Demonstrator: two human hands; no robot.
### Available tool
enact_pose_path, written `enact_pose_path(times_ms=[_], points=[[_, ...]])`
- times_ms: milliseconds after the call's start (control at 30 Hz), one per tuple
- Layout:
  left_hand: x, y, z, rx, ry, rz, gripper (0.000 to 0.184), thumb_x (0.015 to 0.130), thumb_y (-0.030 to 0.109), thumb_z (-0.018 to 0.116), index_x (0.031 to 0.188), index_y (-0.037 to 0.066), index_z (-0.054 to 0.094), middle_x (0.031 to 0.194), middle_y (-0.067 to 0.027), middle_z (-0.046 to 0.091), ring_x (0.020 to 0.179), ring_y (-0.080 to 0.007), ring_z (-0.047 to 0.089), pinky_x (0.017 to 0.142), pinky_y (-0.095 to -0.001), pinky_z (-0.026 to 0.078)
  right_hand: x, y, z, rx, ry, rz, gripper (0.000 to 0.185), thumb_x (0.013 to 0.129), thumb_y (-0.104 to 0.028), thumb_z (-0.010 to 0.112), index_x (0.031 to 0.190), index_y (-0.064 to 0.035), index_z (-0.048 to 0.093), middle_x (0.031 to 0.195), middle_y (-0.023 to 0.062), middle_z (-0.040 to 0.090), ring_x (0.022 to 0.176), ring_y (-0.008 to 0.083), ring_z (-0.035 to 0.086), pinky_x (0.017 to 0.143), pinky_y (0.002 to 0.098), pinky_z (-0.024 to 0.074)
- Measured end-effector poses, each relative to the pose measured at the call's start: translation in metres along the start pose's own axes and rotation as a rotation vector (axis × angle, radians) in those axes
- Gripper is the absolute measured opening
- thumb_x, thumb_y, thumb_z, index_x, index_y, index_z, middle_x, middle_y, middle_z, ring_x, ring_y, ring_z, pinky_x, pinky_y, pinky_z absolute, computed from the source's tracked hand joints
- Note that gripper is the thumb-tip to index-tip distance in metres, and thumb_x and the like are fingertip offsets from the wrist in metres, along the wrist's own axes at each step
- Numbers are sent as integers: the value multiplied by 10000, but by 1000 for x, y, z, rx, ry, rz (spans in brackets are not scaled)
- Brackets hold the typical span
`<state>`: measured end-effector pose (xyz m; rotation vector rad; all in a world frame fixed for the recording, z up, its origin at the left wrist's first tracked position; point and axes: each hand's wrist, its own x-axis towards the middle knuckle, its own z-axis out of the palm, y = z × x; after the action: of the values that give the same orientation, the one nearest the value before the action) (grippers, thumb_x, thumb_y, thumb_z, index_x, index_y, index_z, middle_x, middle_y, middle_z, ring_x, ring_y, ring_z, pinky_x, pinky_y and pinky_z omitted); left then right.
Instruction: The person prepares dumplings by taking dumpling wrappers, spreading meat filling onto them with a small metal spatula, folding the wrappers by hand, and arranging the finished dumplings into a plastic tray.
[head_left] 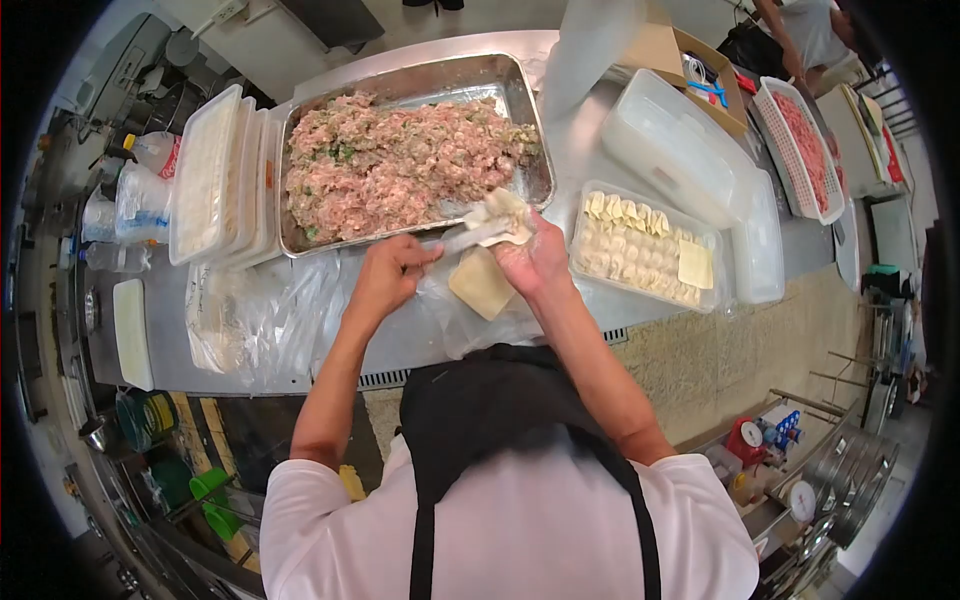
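Note:
My left hand [393,270] is closed around the handle end of a flat, pale spreading tool [465,238], whose tip meets a dumpling wrapper [497,212]. That wrapper lies in my right hand [537,258], its fingers curled around it; some filling seems to be on it, though the detail is blurred. Below the hands, a stack of square wrappers [482,283] rests on plastic. Just beyond them is a metal tray [545,170] of minced meat filling [390,165]. To the right, a plastic container [712,295] holds rows of folded dumplings [635,250] with a loose wrapper on top.
Lidded plastic boxes [205,175] stand at the tray's left, near bottles [155,150] and crumpled plastic bags [270,310]. Empty-looking clear containers [675,140], a cardboard box [715,65] and a basket of raw meat [800,140] sit on the right. Another person [805,40] is at the far right.

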<state>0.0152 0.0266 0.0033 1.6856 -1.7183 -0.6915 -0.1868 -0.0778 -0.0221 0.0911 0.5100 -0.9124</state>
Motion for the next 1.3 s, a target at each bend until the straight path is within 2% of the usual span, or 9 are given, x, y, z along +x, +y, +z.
enact_pose_path(times_ms=[233,300,467,533,667,867,967,1067,1300], points=[[-10,48,-8,-49,122,64,411,745,-81,683,1100,113,755,809,-97,641,724,-264,629,654,-347,486,-3,1,-6,-118,52,-150,452,1063,-253,335,1310,91,492,1306,228,568,1240,374,532,1142,506,373],[-8,26,5,110,-23,34,423,742,-87,665,1115,101,740,836,-135,646,744,-314,634,670,-381,490,0,-4,-9,-147,28,-148,456,1062,-259,335,1292,92,513,1282,222,586,1211,362,552,1130,497,391],[-11,25,-67,261,40,36,469,729,-132,561,1095,100,741,839,-165,631,818,-374,634,703,-444,489,-8,-36,-19,-185,71,-333,449,1058,-249,349,1290,91,526,1252,210,613,1196,359,570,1109,499,422],[2,27,-93,580,64,-71,408,700,-96,561,1019,80,745,877,-187,646,861,-395,632,739,-455,496,-11,-38,-14,-204,99,-335,445,1062,-244,344,1294,91,523,1270,212,604,1218,361,560,1117,500,414],[27,-23,-83,677,69,-122,276,691,-43,584,919,38,716,905,-200,657,856,-402,630,763,-467,496,-9,-34,-14,-179,86,-303,443,1064,-242,337,1297,87,521,1286,211,598,1222,361,559,1118,500,412],[49,-32,-85,548,-254,3,277,687,-34,593,921,-6,739,880,-232,695,854,-415,664,758,-478,525,-19,-32,-20,-165,100,-307,436,1061,-270,366,1308,53,526,1297,172,597,1223,327,561,1107,472,414],[50,-1,-100,152,-238,-42,295,735,-52,589,987,-23,740,832,-200,707,700,-337,675,652,-417,526,-16,-29,-21,-156,106,-288,427,1058,-259,375,1309,55,521,1295,181,597,1222,334,561,1104,481,419],[37,17,-87,-280,-209,-208,299,834,-104,548,1054,-29,737,714,-49,603,547,-111,553,487,-272,429,-14,-20,-22,-108,66,-220,420,1053,-247,386,1305,65,512,1295,198,590,1227,349,556,1104,491,416],[28,-12,-89,-195,-61,-288,336,819,-137,531,1077,-40,725,821,-90,642,572,-140,591,471,-290,437,-18,-21,-17,-165,45,-251,435,1050,-268,387,1320,49,512,1306,190,583,1221,353,555,1099,498,408]])
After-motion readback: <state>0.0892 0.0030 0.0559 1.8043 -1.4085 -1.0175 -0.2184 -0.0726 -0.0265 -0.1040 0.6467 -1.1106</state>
